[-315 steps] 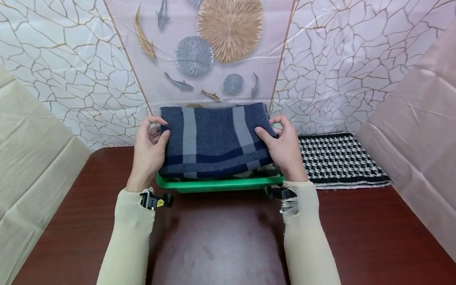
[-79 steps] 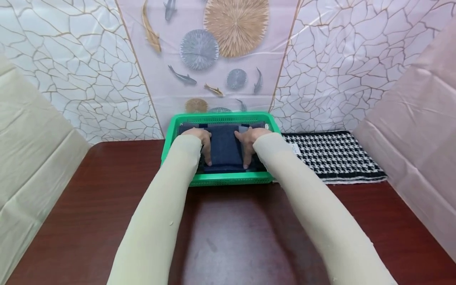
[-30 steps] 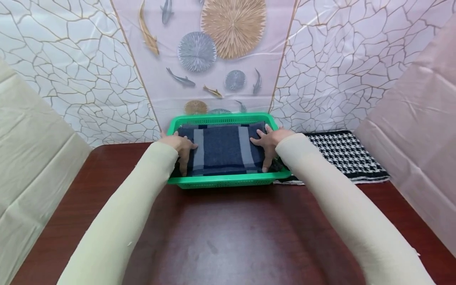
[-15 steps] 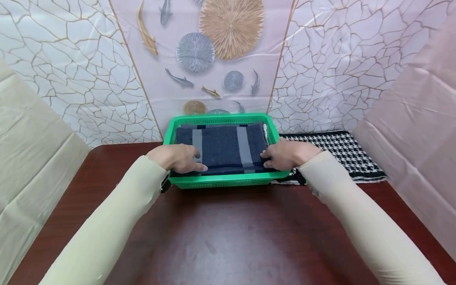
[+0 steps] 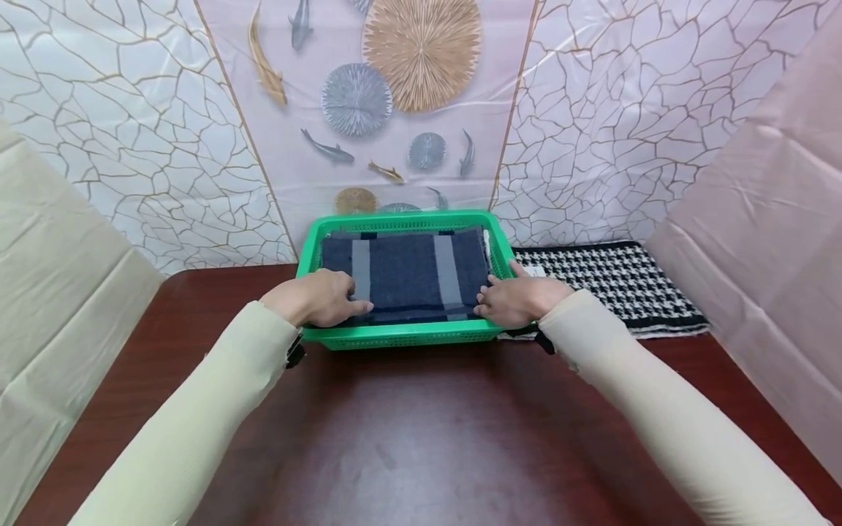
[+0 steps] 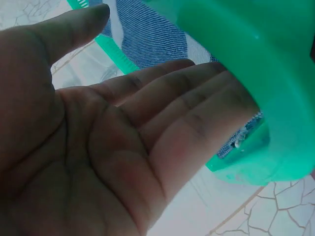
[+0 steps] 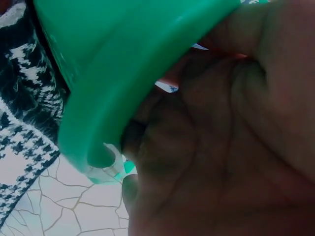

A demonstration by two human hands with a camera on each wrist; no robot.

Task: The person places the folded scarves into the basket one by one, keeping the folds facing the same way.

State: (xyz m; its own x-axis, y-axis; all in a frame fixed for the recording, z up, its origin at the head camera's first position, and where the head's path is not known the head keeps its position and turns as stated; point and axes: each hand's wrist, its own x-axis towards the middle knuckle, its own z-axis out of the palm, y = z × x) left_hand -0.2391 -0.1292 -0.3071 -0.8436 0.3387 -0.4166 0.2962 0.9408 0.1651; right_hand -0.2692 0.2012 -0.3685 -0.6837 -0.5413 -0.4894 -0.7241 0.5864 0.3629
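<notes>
Drawn back since second ago: left hand (image 5: 314,297), fingers straight; right hand (image 5: 516,298), grip unclear; at basket (image 5: 404,331) corners.

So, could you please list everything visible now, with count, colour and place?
Table: 1, reddish brown, before the person
Basket: 1, green, on the table's far part
Plaid cloth: 1 seen, blue and grey, in the basket
Houndstooth cloth: 1, black and white, right of the basket
Label: 1, white, on the houndstooth cloth
Backdrop: 1, whitish and pink, behind the table
Side sheets: 2, beige, left and right
Wrist devices: 2, black, one per wrist
Sleeves: 2, cream, on both arms
Left hand: 1, bare, at the basket's left front corner
Right hand: 1, bare, at the basket's right front corner
</notes>
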